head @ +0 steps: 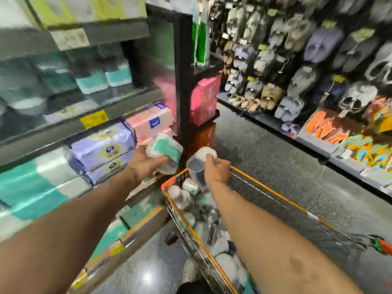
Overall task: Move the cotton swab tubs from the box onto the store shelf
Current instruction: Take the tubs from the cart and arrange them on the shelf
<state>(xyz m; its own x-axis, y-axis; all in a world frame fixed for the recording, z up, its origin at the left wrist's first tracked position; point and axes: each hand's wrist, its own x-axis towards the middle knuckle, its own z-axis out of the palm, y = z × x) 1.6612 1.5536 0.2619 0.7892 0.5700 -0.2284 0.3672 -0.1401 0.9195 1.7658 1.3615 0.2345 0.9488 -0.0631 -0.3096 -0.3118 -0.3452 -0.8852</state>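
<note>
Left hand: I see it curled round a teal-and-white tub, held just off the front of the store shelf and beside the lilac tissue packs. A second white tub may sit under the first in the same grip, but the blur stops me telling.

Right hand: grasping a clear tub, with its fingers wrapped round the far side. The tub is tilted, its see-through end toward me and white contents showing at the far end. It hangs over the far left corner of the trolley basket.

Trolley basket: wire sides with an orange rim. It stands on the speckled grey floor, just right of the shelf. I log a loose heap of tubs inside, white and grey with some teal labels, lying at all angles.

Store shelf: the lilac packs are stacked two high, with pink tissue packs behind them. A yellow price tag sits on the edge above. The upper tiers hold teal-and-white goods, too blurred for me to read.

Black upright: stands at the shelf end, with a pink box on its side ledge.

Far wall: slippers hang in rows, in grey, beige and lilac.
</note>
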